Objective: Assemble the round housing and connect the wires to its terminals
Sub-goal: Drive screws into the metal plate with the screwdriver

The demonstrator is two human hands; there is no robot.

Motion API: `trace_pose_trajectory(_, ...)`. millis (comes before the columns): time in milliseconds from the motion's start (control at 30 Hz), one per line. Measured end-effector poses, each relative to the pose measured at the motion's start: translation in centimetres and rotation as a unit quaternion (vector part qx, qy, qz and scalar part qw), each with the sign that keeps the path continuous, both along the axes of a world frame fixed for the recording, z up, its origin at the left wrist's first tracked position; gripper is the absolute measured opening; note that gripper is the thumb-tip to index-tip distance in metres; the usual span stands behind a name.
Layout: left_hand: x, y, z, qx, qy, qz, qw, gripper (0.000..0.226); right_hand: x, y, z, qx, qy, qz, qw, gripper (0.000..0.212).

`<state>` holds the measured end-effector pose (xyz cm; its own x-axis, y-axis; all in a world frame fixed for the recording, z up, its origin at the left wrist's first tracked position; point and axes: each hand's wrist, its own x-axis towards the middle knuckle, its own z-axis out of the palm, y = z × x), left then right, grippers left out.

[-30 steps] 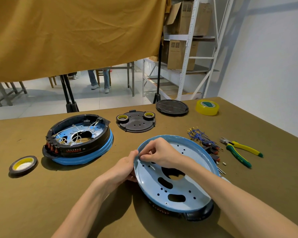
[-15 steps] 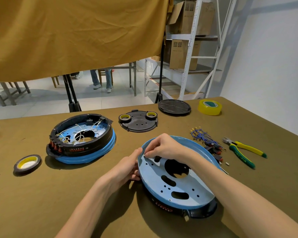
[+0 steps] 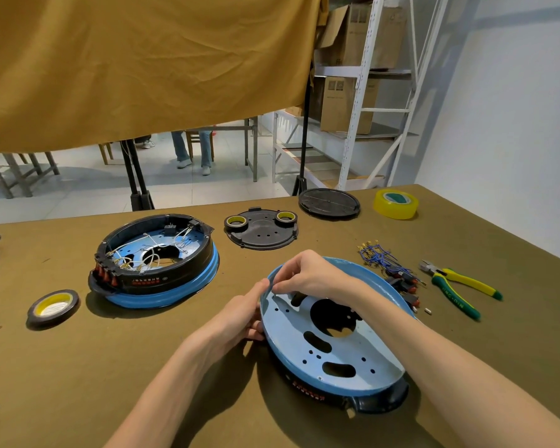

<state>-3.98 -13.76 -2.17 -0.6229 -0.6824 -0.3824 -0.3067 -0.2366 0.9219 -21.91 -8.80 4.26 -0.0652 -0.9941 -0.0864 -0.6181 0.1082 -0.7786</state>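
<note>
Here, left grip (image 3: 240, 315) clasps the housing (image 3: 330, 344) rim; right grip (image 3: 307, 274) pinches something tiny; wires (image 3: 380, 257) beyond lie unconnected.

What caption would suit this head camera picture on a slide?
Left hand steadies the tilted blue housing plate while right hand pinches something small at its rim.
</note>
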Motion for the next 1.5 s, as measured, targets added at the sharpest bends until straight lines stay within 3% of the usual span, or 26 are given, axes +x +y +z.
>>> trace_pose_trajectory(167,0.1,0.1,0.2,-0.007,-0.005,0.000,1.000,0.059,-0.1,0.7,0.4,0.003,-0.020,0.024,0.999,0.010)
trace_pose_trajectory(300,0.1,0.4,0.6,0.001,-0.002,-0.004,1.000,0.059,0.1,1.1,0.3,-0.022,0.039,0.042,0.998,0.007)
trace_pose_trajectory(633,0.2,1.1,1.9,0.008,-0.014,-0.016,1.000,0.064,0.6,1.4,0.0,-0.052,0.056,0.003,0.997,0.012)
trace_pose_trajectory(833,0.7,1.5,2.9,0.038,-0.037,-0.015,0.999,0.035,0.5,3.8,0.2,-0.114,0.137,-0.004,0.984,0.011)
trace_pose_trajectory(1033,0.7,1.7,3.0,0.004,-0.095,-0.011,0.995,0.032,0.6,5.2,-0.5,-0.095,0.191,0.012,0.977,0.019)
trace_pose_trajectory(1167,1.2,1.5,3.2,0.138,0.012,-0.021,0.990,0.067,0.8,5.1,-0.4,-0.100,0.198,0.009,0.975,0.021)
trace_pose_trajectory(1267,1.7,1.3,3.7,0.195,0.091,-0.011,0.976,0.083,0.7,5.1,0.2,-0.088,0.135,-0.006,0.987,0.033)
trace_pose_trajectory(1400,2.1,1.2,5.1,0.217,0.198,-0.014,0.956,0.056,0.6,5.4,3.0,-0.043,0.089,0.017,0.995,0.088)
trace_pose_trajectory(1500,1.7,1.5,5.6,0.179,0.211,0.007,0.961,0.036,0.4,5.7,4.8,-0.023,0.139,0.037,0.989,0.093)
